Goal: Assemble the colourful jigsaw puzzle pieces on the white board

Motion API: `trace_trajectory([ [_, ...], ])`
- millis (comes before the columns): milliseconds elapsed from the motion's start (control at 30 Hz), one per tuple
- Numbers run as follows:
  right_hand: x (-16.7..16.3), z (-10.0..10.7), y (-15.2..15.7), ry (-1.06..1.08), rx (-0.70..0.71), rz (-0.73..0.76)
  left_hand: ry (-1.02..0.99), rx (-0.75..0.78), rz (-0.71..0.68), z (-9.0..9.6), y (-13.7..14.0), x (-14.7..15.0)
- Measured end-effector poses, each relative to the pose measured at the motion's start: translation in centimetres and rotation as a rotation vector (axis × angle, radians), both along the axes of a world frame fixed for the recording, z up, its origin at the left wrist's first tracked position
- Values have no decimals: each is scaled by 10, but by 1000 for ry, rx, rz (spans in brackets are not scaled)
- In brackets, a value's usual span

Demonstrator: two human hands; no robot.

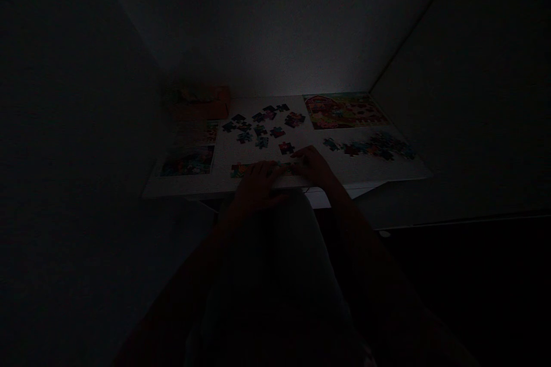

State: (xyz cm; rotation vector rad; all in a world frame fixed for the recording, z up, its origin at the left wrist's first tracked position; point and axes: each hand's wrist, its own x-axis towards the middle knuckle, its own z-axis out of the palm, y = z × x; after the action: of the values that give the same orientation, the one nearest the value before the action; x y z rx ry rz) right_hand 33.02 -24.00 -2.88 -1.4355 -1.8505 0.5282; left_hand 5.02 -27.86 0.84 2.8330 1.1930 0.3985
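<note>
The scene is very dark. A joined strip of jigsaw puzzle pieces (237, 171) lies along the table's front edge. My left hand (258, 183) rests over the strip with its fingers stretched out, covering the middle of it. At the strip's right end is my right hand (315, 166), its index finger and thumb apart and its fingertips at the pieces. Just beyond those fingertips sits a loose dark puzzle piece (286, 148) with reddish patches. No piece shows lifted in either hand.
Several loose puzzle pieces (260, 130) are scattered behind my hands. A pile of pieces (381, 146) lies at the right. Behind it is a colourful farm picture (344, 110). At the left are an orange box (200, 109) and a picture sheet (188, 160). Walls enclose the white table (189, 186).
</note>
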Motion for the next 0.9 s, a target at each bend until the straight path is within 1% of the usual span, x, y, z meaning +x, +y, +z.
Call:
trace_trajectory([
  [233, -6, -1, -3, 6, 44, -34, -2, 12, 17, -1, 0, 1],
  [400, -9, -1, -5, 21, 93, -95, -30, 78, 52, -2, -2, 3],
  [500, -4, -1, 2, 8, 103, -105, -20, 95, 62, -4, -1, 4],
  [600, 4, 3, 26, -89, 105, -158, -13, 80, 76, -5, 1, 4],
  [700, 12, 11, 66, -250, 97, -294, -1, 78, 77, -7, 1, 3],
  [800, 16, 18, 109, -319, 70, -415, 2, 78, 81, -8, 2, 3],
  [900, 20, 22, 138, -375, 34, -424, -4, 72, 80, -9, 2, 2],
])
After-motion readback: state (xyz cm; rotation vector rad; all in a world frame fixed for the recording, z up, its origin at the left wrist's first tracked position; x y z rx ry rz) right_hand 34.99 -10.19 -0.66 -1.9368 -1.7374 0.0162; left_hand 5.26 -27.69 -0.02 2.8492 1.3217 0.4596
